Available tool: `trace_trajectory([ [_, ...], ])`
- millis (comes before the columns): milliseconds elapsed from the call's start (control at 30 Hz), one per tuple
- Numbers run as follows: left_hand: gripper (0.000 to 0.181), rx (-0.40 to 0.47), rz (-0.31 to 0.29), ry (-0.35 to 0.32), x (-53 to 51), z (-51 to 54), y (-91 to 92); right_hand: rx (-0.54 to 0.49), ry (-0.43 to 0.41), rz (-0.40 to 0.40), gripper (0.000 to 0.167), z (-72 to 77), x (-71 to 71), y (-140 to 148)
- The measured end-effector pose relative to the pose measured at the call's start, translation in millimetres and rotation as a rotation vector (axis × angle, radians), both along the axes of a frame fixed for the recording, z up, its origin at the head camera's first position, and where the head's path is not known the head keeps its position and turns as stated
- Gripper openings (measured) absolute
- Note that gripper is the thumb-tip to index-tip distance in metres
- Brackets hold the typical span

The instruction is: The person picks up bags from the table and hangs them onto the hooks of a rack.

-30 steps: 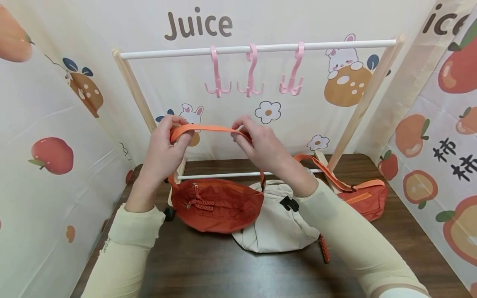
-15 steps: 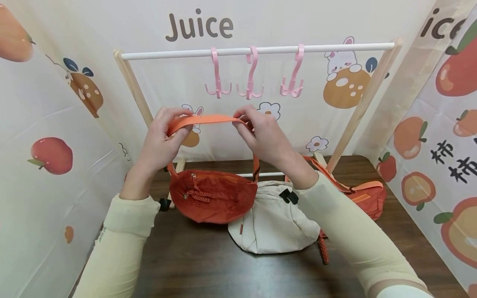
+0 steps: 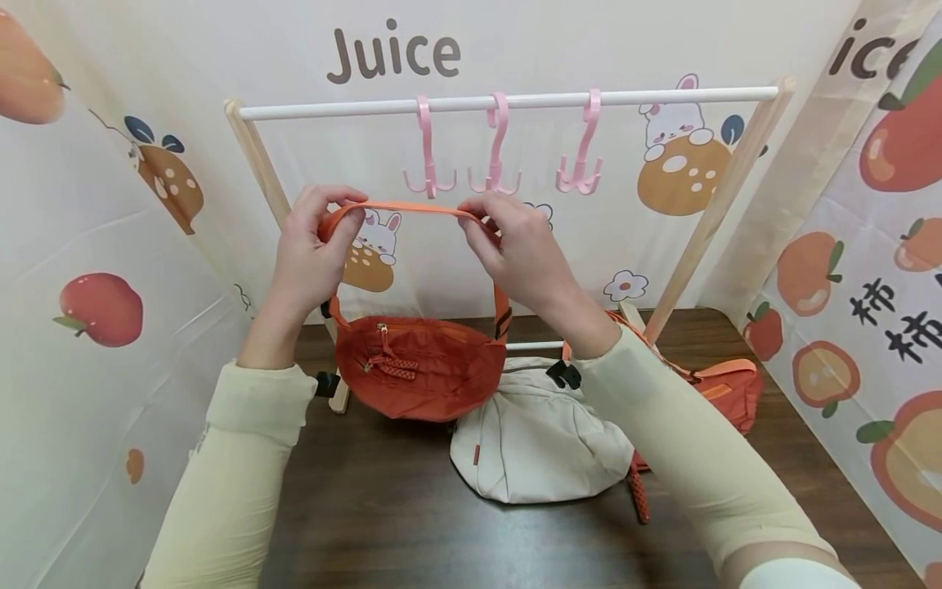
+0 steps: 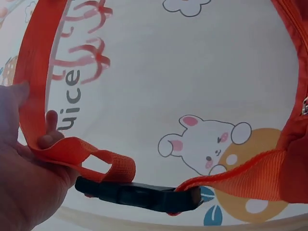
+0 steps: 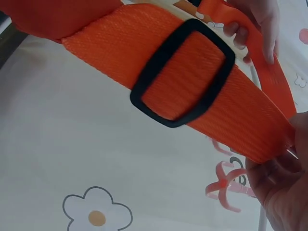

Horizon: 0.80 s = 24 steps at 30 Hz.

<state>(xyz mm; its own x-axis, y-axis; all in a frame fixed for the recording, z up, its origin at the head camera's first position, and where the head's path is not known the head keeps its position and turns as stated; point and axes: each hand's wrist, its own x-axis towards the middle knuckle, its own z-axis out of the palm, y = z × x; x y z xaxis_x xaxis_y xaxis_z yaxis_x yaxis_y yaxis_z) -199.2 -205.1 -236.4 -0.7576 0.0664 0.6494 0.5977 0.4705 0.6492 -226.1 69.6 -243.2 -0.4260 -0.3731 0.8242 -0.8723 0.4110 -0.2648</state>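
Your left hand (image 3: 311, 245) and right hand (image 3: 521, 249) are pinching the strap (image 3: 412, 207) between thumb and fingers; the red bag (image 3: 441, 372) is hanging below, its long axis running left to right, its zip pulls (image 3: 395, 368) facing you; the left wrist view is showing the buckle (image 4: 139, 195) whole, the head view barely; the right wrist view is showing the slider (image 5: 155, 72) face-on; the red bag is perhaps touching the white bag (image 3: 540, 446).

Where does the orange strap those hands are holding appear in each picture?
Head: strap, left of centre, loops above its bag.
Left wrist: strap down the left side, then across the lower half via a buckle.
Right wrist: strap slants from upper left to right edge.
Shared landmark: pink hooks; top centre, upper left, lower right respectively.
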Motion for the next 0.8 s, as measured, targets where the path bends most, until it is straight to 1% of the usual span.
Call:
trace_trajectory([
  [67, 0.024, 0.024, 0.027, 0.003, 1.5, 5.8, 4.8, -0.005, 0.012, -0.003, 0.014, 2.0, -2.2, -2],
  [133, 0.024, 0.044, 0.057, 0.007, -0.1, 9.4, 8.3, -0.014, 0.010, -0.007, 0.014, 4.2, -4.1, -3],
  [200, 0.025, 0.065, 0.082, 0.012, -6.5, 9.7, 9.1, -0.025, 0.001, -0.022, 0.014, 6.2, -5.5, -5],
  [333, 0.028, 0.094, 0.121, 0.029, -24.9, 7.5, 7.5, -0.044, -0.022, -0.055, 0.015, 11.2, -7.1, -9],
  [433, 0.029, 0.108, 0.142, 0.039, -35.8, 9.3, 7.8, -0.050, -0.031, -0.074, 0.016, 15.4, -8.5, -11],
  [600, 0.030, 0.129, 0.180, 0.027, -46.9, 16.8, 12.0, -0.034, -0.039, -0.125, 0.020, 20.7, -11.6, -15],
  [800, 0.029, 0.168, 0.193, -0.012, -57.1, 22.4, 18.6, -0.013, -0.014, -0.186, 0.021, 23.6, -16.1, -19],
])
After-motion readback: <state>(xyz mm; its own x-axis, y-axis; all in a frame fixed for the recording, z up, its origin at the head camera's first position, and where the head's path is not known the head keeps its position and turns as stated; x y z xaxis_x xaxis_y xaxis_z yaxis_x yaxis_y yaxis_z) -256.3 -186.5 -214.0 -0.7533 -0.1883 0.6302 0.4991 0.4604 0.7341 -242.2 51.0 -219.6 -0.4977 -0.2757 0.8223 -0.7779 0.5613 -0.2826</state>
